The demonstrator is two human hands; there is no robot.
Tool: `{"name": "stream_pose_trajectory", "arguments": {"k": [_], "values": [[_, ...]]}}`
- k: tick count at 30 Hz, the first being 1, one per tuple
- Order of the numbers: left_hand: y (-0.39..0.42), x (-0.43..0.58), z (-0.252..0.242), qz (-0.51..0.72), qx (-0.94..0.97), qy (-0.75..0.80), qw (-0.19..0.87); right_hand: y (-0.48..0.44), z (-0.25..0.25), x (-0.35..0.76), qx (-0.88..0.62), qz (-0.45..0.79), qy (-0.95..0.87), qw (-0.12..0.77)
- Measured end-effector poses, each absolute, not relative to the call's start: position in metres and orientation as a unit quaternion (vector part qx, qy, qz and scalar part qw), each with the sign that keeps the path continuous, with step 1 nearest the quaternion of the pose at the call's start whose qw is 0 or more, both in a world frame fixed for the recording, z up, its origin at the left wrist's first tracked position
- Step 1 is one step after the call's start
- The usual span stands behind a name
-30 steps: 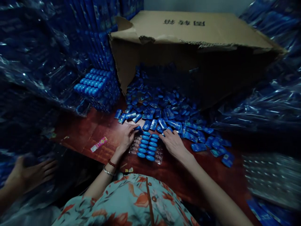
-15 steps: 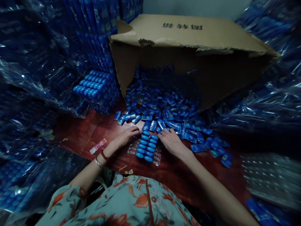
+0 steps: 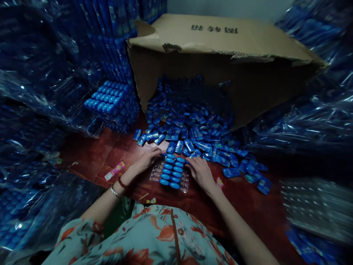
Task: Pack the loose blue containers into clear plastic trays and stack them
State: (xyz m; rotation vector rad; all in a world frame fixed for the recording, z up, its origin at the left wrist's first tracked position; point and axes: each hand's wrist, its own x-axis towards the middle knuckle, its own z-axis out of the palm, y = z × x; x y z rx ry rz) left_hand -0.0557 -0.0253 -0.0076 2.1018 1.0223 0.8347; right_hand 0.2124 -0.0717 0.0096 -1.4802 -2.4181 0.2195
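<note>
A clear plastic tray (image 3: 185, 184) with moulded hollows lies on the red-brown surface in front of me. Two columns of glossy blue oval pieces (image 3: 170, 172) sit along its middle, while hollows at both sides show bare. At the tray's far left corner, my left hand (image 3: 150, 157) has its fingers pinched together, with a bit of blue at the tips; what they hold is mostly hidden. My right hand (image 3: 200, 171) is bent over the tray's right side, its fingertips closed on a small blue oval piece (image 3: 187, 162). Just beyond lie loose blue packets (image 3: 189, 144).
A torn cardboard box (image 3: 220, 36) lies open towards me, blue packets spilling out. Stacked filled trays (image 3: 107, 97) stand at left. Plastic-wrapped blue stock (image 3: 300, 114) flanks both sides. Clear trays (image 3: 317, 208) are at lower right; a pink wrapper (image 3: 115, 170) lies at left.
My right hand has drawn back from the packets towards me, to the tray's right side, uncovering a pink scrap. My left hand has barely shifted.
</note>
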Motion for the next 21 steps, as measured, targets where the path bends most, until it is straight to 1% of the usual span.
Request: {"name": "stream_pose_trajectory", "arguments": {"k": [3,6,9,11,13,15,17,18,20,21], "values": [[-0.03,-0.055,-0.005,0.302,0.806,0.387,0.33,-0.078,0.014,0.206,-0.5,0.047,-0.858,0.112],[-0.036,-0.058,-0.006,0.3,0.813,0.368,0.337,-0.079,0.02,0.207,-0.508,0.075,-0.851,0.113],[-0.036,-0.059,-0.004,0.328,0.796,0.379,0.339,-0.074,0.025,0.219,-0.49,0.171,-0.844,0.137],[-0.03,-0.056,0.0,0.383,0.744,0.444,0.32,-0.065,0.029,0.228,-0.501,0.227,-0.818,0.17],[-0.017,-0.048,0.008,0.393,0.699,0.52,0.294,-0.05,0.032,0.232,-0.553,0.224,-0.776,0.206],[0.0,-0.032,0.016,0.301,0.708,0.577,0.274,-0.032,0.035,0.226,-0.614,0.173,-0.744,0.197],[0.017,-0.013,0.021,0.177,0.74,0.593,0.262,-0.013,0.037,0.211,-0.652,0.118,-0.738,0.126],[0.024,-0.003,0.022,0.135,0.75,0.594,0.257,-0.005,0.038,0.202,-0.658,0.1,-0.742,0.082],[0.034,0.014,0.022,0.1,0.76,0.589,0.256,0.008,0.04,0.186,-0.653,0.085,-0.752,0.021],[0.036,0.018,0.021,0.095,0.764,0.583,0.261,0.012,0.04,0.182,-0.648,0.083,-0.757,0.011]]}}
